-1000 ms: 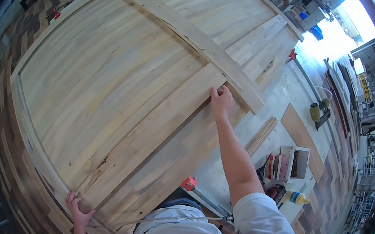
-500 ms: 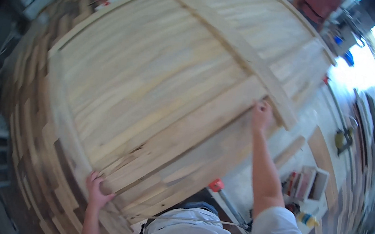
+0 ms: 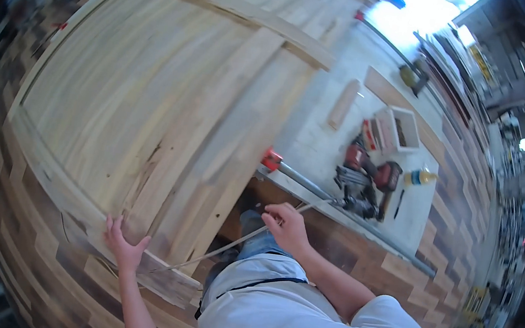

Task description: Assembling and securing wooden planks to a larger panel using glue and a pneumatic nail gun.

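A large panel of pale wooden planks (image 3: pixel 154 83) with cross battens fills the left and middle of the view. A diagonal plank (image 3: pixel 208 124) runs across it from the upper batten down to the near batten. My left hand (image 3: pixel 122 245) lies flat with spread fingers on the lower end of that plank. My right hand (image 3: pixel 287 226) is off the panel, near my body, closed on a thin pale hose (image 3: pixel 232 245) that leads to a nail gun (image 3: pixel 357 200) on the workbench.
A white workbench (image 3: pixel 331 146) to the right carries a red power drill (image 3: pixel 380 173), an open small box (image 3: pixel 400 129), a yellow glue bottle (image 3: pixel 420 177), a short wood block (image 3: pixel 343 102) and a long bar clamp (image 3: pixel 313 182) with a red head. Patterned wood floor lies below.
My right hand has left the upper end of the diagonal plank and come back to my body, taking hold of the hose. My left hand stays on the plank's lower end. The view has swung.
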A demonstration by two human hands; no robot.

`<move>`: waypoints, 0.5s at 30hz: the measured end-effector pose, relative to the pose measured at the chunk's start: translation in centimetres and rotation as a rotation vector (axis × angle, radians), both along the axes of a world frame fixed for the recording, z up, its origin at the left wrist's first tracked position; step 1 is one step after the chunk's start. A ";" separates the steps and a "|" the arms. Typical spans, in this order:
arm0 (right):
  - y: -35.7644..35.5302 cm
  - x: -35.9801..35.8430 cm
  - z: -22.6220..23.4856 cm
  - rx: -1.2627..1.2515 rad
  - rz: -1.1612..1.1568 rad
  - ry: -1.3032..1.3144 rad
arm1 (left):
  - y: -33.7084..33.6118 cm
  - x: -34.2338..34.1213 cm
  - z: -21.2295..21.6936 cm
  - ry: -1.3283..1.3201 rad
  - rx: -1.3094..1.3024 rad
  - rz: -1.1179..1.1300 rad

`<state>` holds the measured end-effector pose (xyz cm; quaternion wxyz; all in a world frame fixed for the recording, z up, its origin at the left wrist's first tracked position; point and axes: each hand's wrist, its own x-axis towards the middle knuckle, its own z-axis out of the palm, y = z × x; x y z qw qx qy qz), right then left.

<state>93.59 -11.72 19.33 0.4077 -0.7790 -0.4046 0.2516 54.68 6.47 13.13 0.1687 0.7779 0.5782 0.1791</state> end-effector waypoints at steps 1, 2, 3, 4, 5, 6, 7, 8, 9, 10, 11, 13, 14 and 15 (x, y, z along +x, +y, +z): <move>-1.6 -0.4 0.0 -0.029 -0.027 0.012 | 0.1 -0.1 -0.5 -0.013 0.003 -0.036; -3.4 -0.2 -0.2 -0.021 -0.131 0.011 | 0.1 0.1 -0.8 -0.024 0.014 -0.049; -5.0 0.3 -0.5 -0.010 -0.232 0.014 | 0.3 0.4 -1.1 -0.033 0.025 -0.057; -6.1 1.0 -0.3 -0.007 -0.325 -0.021 | 0.3 0.5 -0.7 -0.057 0.030 -0.051; -7.6 2.0 -0.7 0.025 -0.396 -0.069 | -0.1 0.3 -0.8 -0.054 0.028 -0.068; -8.8 3.2 -1.0 0.020 -0.499 -0.034 | -0.2 -0.2 -0.8 -0.054 0.034 -0.061; -9.7 4.6 -1.3 -0.008 -0.591 -0.030 | -0.6 -0.9 -0.7 -0.051 0.039 -0.043; -11.0 6.5 -3.1 -0.101 -0.748 -0.020 | -1.2 -1.2 -0.4 -0.031 0.087 -0.046; -14.8 10.3 -9.0 -0.014 -0.978 0.103 | -0.9 0.1 -0.5 -0.033 0.093 -0.056; -12.9 11.0 -7.3 0.040 -1.151 0.578 | -2.0 -2.1 -1.0 -0.045 0.093 -0.034; -13.8 13.6 -8.3 0.087 -1.200 0.680 | -2.2 -2.6 -0.7 -0.073 0.091 -0.035; -15.5 17.7 -9.3 0.200 -1.240 0.731 | -1.9 -1.2 -2.0 -0.064 0.113 -0.031; -15.1 19.3 -8.9 0.114 -1.261 0.762 | -2.3 -0.3 -1.3 -0.120 0.089 -0.046; -14.6 20.3 -8.3 -0.029 -1.318 0.666 | -2.9 0.7 0.1 -0.038 0.039 -0.027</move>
